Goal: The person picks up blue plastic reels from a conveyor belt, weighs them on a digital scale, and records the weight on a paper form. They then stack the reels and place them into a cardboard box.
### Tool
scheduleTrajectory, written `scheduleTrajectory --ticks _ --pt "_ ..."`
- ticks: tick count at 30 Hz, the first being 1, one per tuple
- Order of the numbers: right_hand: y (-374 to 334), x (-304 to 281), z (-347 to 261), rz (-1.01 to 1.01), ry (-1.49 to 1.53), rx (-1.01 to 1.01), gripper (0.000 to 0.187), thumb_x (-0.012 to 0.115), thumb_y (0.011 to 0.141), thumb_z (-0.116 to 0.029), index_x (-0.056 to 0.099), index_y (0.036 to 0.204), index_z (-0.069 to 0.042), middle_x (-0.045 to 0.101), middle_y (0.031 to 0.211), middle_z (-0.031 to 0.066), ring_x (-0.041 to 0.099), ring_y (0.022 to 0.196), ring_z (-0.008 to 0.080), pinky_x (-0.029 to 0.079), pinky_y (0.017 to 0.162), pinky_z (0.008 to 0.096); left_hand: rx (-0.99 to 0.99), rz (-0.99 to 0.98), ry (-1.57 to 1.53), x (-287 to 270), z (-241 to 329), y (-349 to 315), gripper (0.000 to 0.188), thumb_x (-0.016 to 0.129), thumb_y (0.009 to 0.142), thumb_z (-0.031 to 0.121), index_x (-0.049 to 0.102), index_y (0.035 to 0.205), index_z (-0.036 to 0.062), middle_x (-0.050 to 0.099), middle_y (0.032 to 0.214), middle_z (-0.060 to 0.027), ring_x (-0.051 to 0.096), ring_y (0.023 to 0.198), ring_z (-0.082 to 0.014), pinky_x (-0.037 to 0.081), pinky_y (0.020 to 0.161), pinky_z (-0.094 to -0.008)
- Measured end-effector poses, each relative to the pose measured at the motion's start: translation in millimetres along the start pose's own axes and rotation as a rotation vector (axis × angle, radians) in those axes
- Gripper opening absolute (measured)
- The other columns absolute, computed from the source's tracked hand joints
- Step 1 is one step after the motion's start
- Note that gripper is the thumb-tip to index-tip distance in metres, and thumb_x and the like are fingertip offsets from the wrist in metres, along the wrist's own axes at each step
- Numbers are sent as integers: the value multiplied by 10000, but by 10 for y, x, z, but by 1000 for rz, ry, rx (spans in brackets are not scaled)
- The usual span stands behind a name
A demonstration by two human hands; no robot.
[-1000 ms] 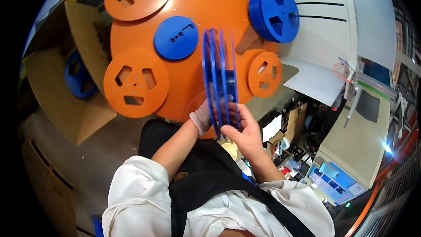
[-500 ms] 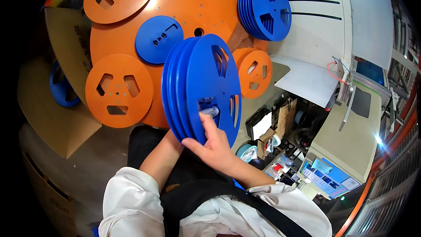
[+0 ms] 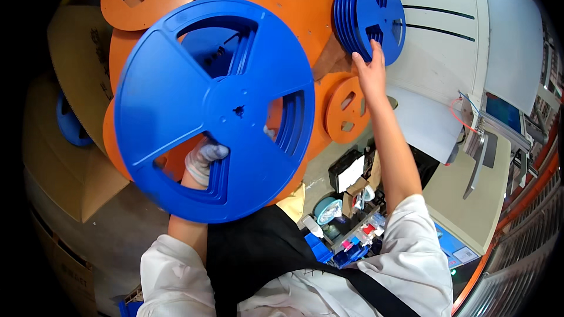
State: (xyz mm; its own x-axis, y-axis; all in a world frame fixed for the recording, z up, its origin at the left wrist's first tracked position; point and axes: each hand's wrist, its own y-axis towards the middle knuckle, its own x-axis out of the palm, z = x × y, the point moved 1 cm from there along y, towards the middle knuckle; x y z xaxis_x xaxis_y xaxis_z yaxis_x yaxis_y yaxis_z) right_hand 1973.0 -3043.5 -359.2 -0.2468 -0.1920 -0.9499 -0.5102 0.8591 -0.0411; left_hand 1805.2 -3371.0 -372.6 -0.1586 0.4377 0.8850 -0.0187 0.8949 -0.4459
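My left hand point(image 3: 205, 157), in a pale glove, holds a stack of blue plastic reels point(image 3: 247, 123) in front of me. Its fingers come through one of the cut-out windows and wrap round the inner edges; the rest of the hand is behind the discs. The front reel's round face is turned up toward me. My bare right hand point(image 3: 371, 70) reaches out to a second stack of blue reels point(image 3: 388, 14) at the far right. Its thumb and fingers are apart at that stack's lower edge; whether they touch it I cannot tell.
Beneath the reels is a large orange round table point(image 3: 294, 9) with smaller orange discs, among them one at right point(image 3: 345, 111). An open cardboard box point(image 3: 79, 82) stands at left with a blue reel point(image 3: 71, 120) inside. A white slotted panel point(image 3: 435, 47) and a beige machine point(image 3: 470, 182) flank the right.
My right hand has left the held reels and stretched far right to the other stack. My left hand has swung the held stack left and turned its face toward me.
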Motion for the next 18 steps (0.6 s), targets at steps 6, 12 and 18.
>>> scheduleTrajectory --ticks 6,12,18 --pt "609 377 955 -81 -405 2 659 671 799 -240 383 1339 5 454 1307 224 420 1220 381 353 1014 417 64 10 21 -181 145 -184 670 772 592 265 533 1167 15 608 1055 -142 561 1089 -308 389 1042 -467" --pt "221 247 447 -163 -315 -177 341 696 746 -174 559 1044 -79 590 977 133 544 980 341 453 813 424 55 -10 -120 -217 128 -328 664 797 599 285 541 1151 21 618 1018 -125 588 1023 -280 326 1087 -433" --pt "-573 12 -278 -145 -286 -329 368 716 702 -103 550 1027 -58 560 936 120 535 894 328 441 756 419 -2 -17 -103 -178 331 -480 650 786 597 193 532 1158 -15 600 1048 -160 557 1075 -312 498 914 -489"
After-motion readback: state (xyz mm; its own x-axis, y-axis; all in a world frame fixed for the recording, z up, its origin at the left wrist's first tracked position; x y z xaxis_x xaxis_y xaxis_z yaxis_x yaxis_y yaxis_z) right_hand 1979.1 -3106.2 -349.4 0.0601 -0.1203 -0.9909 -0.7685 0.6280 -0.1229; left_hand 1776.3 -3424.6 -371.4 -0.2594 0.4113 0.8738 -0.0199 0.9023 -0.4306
